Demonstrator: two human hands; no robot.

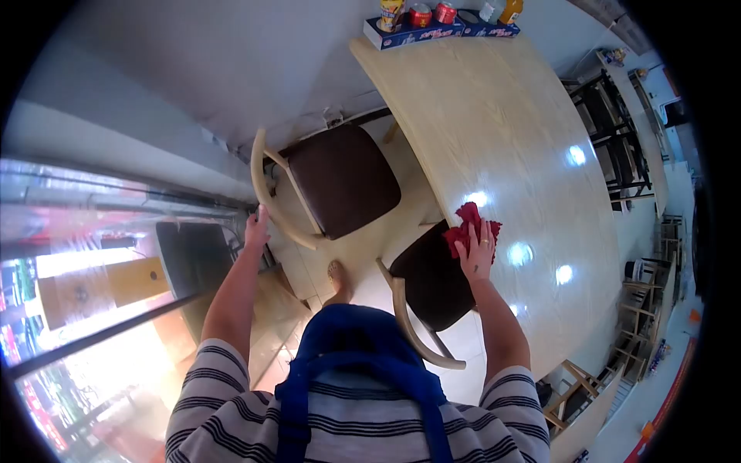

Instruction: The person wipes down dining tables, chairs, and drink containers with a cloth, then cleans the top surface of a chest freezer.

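A crumpled red cloth (465,218) lies at the near edge of the light wooden table (502,131). Over it is my right hand (480,251), pressing it to the tabletop with the fingers around its folds. To the left, my left hand (257,228) is closed at the curved wooden back of a chair (343,181) with a dark brown seat; some of its fingers are hidden. Another brown-seated chair (432,278) stands partly under the table, below my right forearm.
On the table's far end, blue boxes (413,35) hold red cans (445,13) and bottles. A wall runs behind the chairs, and a glass window (93,293) is on the left. More tables and chairs (617,147) stand at right.
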